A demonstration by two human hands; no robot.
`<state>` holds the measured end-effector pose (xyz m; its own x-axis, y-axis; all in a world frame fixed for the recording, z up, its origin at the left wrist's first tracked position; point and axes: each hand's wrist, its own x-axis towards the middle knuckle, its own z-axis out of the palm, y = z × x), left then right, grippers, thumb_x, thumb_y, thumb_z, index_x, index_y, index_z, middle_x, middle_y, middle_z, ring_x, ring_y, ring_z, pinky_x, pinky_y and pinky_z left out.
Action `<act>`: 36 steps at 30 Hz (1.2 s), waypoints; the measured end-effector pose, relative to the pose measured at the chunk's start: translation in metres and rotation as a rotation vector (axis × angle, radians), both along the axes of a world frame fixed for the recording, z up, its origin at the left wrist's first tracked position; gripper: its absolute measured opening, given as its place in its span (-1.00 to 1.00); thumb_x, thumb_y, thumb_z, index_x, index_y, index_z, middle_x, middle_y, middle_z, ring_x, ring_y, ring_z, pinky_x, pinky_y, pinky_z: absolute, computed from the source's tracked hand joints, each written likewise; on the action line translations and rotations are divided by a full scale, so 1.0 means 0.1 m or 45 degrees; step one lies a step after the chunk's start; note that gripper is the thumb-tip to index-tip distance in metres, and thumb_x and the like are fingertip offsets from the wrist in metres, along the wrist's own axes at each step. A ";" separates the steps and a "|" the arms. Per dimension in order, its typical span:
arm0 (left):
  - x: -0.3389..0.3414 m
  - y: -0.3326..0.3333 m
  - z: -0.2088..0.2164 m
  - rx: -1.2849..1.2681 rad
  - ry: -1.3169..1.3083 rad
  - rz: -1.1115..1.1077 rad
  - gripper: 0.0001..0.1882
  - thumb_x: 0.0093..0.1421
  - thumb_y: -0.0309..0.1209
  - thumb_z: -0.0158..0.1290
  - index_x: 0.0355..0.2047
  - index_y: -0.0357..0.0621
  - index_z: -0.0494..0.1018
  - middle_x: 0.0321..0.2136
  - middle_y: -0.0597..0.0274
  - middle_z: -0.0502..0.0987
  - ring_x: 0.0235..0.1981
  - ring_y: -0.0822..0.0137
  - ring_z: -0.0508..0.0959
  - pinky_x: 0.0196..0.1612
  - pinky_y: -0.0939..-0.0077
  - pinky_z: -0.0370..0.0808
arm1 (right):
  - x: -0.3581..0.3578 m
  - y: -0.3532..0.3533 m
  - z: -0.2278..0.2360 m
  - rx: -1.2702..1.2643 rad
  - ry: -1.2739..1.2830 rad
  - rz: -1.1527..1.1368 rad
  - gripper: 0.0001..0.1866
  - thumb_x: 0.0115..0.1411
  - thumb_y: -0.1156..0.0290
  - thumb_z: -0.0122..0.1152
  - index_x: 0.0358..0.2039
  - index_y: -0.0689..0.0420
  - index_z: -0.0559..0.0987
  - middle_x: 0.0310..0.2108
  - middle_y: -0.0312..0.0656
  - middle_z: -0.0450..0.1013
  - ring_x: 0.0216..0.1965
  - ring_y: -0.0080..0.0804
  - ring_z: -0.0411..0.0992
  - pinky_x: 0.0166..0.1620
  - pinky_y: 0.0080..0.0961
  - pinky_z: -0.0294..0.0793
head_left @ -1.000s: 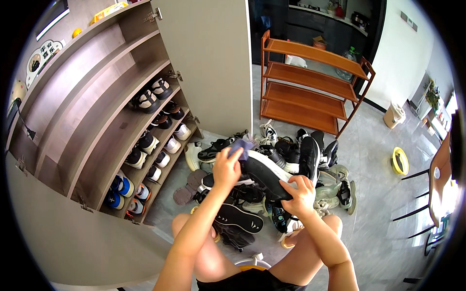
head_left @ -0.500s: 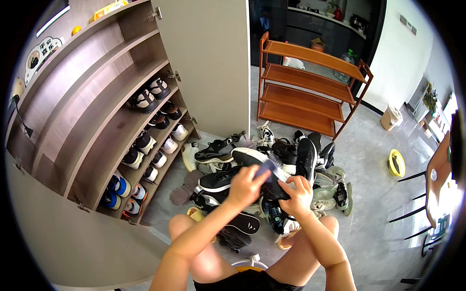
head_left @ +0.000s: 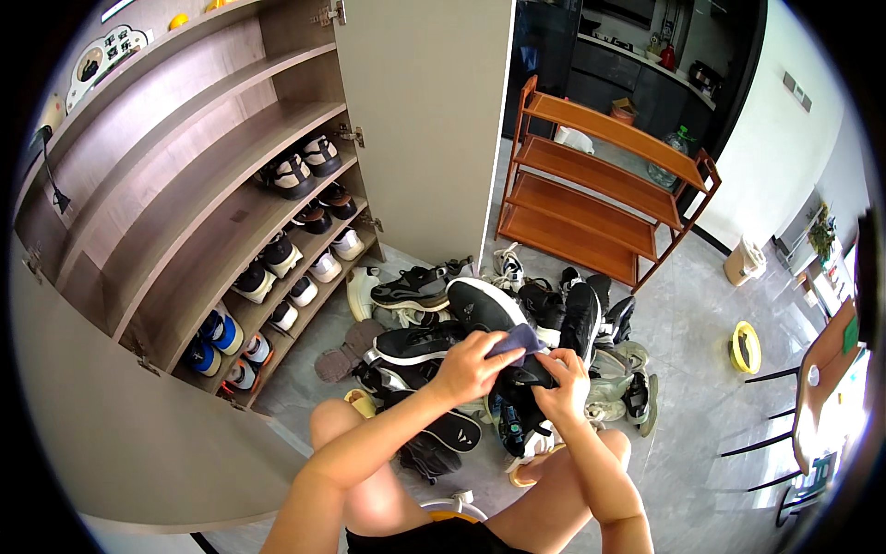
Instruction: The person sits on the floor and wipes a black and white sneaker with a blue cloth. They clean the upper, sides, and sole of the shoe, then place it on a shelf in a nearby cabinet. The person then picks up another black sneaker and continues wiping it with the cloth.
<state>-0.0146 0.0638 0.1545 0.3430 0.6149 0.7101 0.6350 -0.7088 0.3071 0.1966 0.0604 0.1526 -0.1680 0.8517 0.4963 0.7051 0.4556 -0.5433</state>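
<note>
A folded dark purple cloth (head_left: 520, 341) is pinched in my left hand (head_left: 469, 367), over a black shoe (head_left: 532, 373). My right hand (head_left: 562, 388) grips that shoe, thumb on top. Part of the shoe is hidden by the cloth and my fingers. Just beyond the cloth shows a black shoe part with a white edge (head_left: 482, 303); I cannot tell whether it belongs to the held shoe. Beneath and around both hands lies a heap of shoes, among them a black shoe with a white sole (head_left: 420, 343) and an upright black one (head_left: 580, 319).
On the left, an open shoe cabinet (head_left: 212, 157) holds several pairs on its lower shelves; its door (head_left: 420, 120) stands open. Beyond the heap is a brown wooden rack (head_left: 591, 173). A yellow basin (head_left: 745, 347), a waste bin (head_left: 744, 261) and a table (head_left: 824, 379) are to the right.
The cloth in my left hand has shifted slightly right and down and is less blurred. My right hand keeps its grip on the shoe, a little lower. The whole view has turned slightly.
</note>
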 end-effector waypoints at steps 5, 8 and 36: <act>-0.40 0.36 -0.04 0.046 -0.158 0.458 -0.47 -0.05 -0.62 0.09 -0.03 0.12 0.55 -0.13 0.05 0.48 -0.18 0.02 0.49 -0.12 0.22 0.49 | 0.06 0.01 -0.03 -0.336 0.397 0.090 -0.55 -0.22 0.56 0.20 -0.20 0.13 0.67 -0.27 -0.17 0.44 -0.17 -0.23 0.44 -0.02 -0.47 0.38; -0.56 0.46 -0.01 0.052 -0.247 0.599 -0.49 0.00 -0.64 0.06 -0.01 0.06 0.54 -0.12 -0.01 0.47 -0.17 -0.04 0.49 -0.11 0.17 0.48 | 0.10 0.01 -0.10 -0.553 0.661 0.195 -0.51 -0.20 0.61 0.13 -0.14 0.22 0.63 -0.23 -0.15 0.41 -0.12 -0.34 0.42 0.00 -0.59 0.32; -0.41 0.37 0.01 0.170 -0.083 0.451 -0.49 -0.06 -0.62 0.09 -0.06 0.09 0.56 -0.18 0.10 0.48 -0.22 0.04 0.51 -0.22 0.26 0.52 | 0.11 0.08 -0.10 -1.327 1.460 0.135 -0.65 -0.19 0.55 0.04 -0.30 0.21 0.58 -0.41 -0.24 0.51 -0.34 -0.37 0.45 -0.17 -0.54 0.43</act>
